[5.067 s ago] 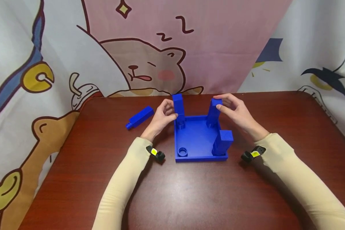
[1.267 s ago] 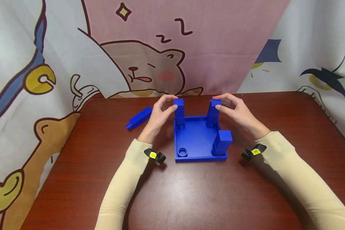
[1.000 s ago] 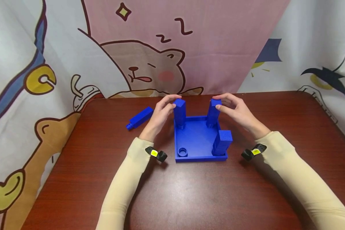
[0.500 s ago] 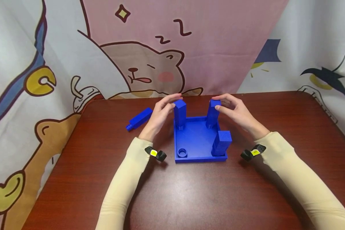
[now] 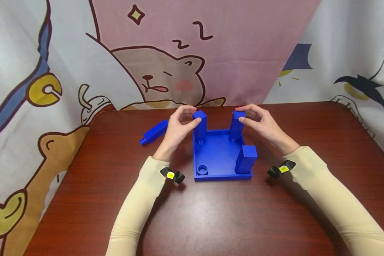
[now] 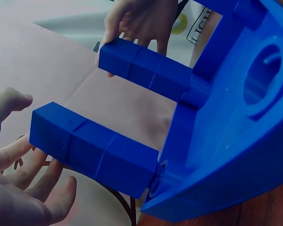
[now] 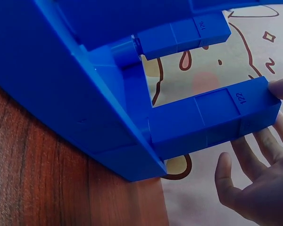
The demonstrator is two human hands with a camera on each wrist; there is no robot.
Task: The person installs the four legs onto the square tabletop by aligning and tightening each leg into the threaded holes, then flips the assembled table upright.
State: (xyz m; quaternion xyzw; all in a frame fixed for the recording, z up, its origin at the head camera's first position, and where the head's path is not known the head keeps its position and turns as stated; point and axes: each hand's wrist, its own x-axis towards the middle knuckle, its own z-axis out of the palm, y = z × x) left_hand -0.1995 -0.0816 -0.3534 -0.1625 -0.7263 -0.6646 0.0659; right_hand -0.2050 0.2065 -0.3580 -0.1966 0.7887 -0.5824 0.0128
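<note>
Loose post: lying on table, narrow end toward near-left.
Left hand: released, thumb clear of far-left post, fingers beside its top.
Far-left post: upright at base corner.
Base: on table, round socket showing near-left.
Far-right post, near-right post: upright in corners.
Right hand: pinching far-right post's top.

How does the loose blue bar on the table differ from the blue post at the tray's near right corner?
The loose blue plastic bar lies flat; the blue plastic corner post stands upright. The bar's narrow peg shows; no peg is visible on the post. Both are blue.
</note>
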